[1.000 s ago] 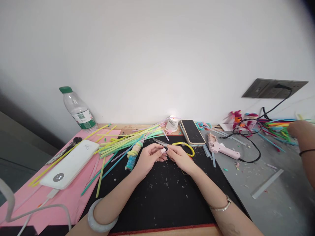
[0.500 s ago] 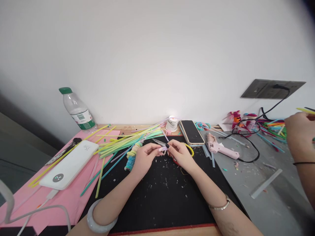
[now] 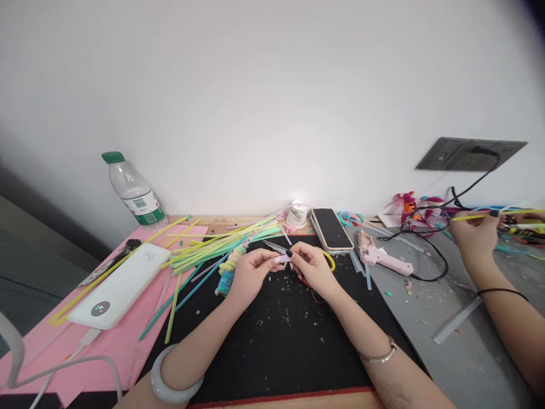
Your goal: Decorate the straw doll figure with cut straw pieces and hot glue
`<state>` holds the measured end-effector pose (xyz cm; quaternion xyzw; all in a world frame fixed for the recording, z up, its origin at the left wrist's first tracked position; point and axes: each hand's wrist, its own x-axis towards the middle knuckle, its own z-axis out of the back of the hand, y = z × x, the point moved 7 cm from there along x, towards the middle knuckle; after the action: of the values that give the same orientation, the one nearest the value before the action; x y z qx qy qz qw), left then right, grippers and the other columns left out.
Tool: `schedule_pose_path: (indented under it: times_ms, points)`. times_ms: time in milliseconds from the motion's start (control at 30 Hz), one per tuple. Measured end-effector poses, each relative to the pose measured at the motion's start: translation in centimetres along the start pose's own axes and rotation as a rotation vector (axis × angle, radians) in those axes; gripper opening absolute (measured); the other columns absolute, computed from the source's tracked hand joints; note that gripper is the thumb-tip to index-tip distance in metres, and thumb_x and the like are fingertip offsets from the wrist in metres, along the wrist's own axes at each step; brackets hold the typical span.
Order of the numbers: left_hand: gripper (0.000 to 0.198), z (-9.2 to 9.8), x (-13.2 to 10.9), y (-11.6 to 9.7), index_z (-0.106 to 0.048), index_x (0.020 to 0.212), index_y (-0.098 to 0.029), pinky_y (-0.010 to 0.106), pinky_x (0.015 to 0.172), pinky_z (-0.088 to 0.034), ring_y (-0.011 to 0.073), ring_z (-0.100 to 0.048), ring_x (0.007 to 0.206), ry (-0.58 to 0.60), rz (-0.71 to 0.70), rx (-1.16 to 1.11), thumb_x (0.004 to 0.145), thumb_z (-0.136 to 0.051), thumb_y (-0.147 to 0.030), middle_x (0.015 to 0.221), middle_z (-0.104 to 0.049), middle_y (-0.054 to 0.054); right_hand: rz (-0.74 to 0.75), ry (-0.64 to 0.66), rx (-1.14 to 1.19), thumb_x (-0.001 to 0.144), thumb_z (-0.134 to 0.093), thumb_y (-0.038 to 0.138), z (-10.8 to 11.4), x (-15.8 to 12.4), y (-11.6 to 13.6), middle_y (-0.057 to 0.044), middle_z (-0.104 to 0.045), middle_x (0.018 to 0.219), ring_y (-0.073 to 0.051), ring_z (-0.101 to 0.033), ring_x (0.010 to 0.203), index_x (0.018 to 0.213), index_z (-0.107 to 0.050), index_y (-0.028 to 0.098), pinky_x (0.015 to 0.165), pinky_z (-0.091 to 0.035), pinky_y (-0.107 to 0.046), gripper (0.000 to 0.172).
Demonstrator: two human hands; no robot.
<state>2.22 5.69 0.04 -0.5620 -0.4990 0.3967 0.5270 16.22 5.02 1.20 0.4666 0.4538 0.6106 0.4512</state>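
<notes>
Over the black mat (image 3: 293,346), my left hand (image 3: 250,276) and my right hand (image 3: 314,271) meet, fingers pinched on a small lilac piece of pipe cleaner (image 3: 284,259) between them. Scissor blades (image 3: 275,246) show just behind the fingertips. A yellow loop (image 3: 330,259) and a bit of red stick out around my right hand, which hides the rest; whether it touches the scissors I cannot tell. Close by my left wrist stands a fuzzy blue and yellow pipe-cleaner figure (image 3: 226,272). Loose yellow and green pipe cleaners (image 3: 213,253) lie behind it.
Left, a white power bank (image 3: 121,287) lies on pink paper beside a bottle (image 3: 138,196). Behind my hands are a paper cup (image 3: 297,215) and a phone (image 3: 332,230). Right, a glue gun (image 3: 383,255) trails its black cord. Another person's hand (image 3: 477,233) holds a yellow pipe cleaner.
The other person's hand has come in leftward and lower from the right edge with a yellow pipe cleaner. My own hands hardly move; the lilac piece has turned slightly between them.
</notes>
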Motion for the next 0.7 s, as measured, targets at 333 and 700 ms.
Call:
schedule_pose_path:
  times_ms: [333,700]
  points:
    - [0.015,-0.2,0.2,0.2,-0.066,0.08,-0.015,0.028,0.067,-0.056,0.0148,-0.067,0.064,0.022,0.024,-0.031,0.073,-0.068,-0.028,0.072,-0.07,0.002,0.044,0.003,-0.019,0.085,-0.053,0.039,0.1,0.1,0.4,0.005,-0.046,0.055,-0.007,-0.038,0.048,0.07,-0.051,0.016,0.045,-0.03,-0.021,0.027]
    - [0.014,0.7,-0.5,-1.6,-0.067,0.087,-0.02,0.03,0.082,-0.052,0.0188,-0.067,0.085,-0.067,-0.157,0.207,0.074,-0.065,-0.027,0.09,-0.072,0.003,-0.015,-0.024,0.274,0.071,-0.071,0.032,-0.4,0.2,0.2,0.0,-0.061,0.065,-0.01,-0.056,0.054,0.082,-0.061,0.016,0.048,-0.047,-0.022,0.023]
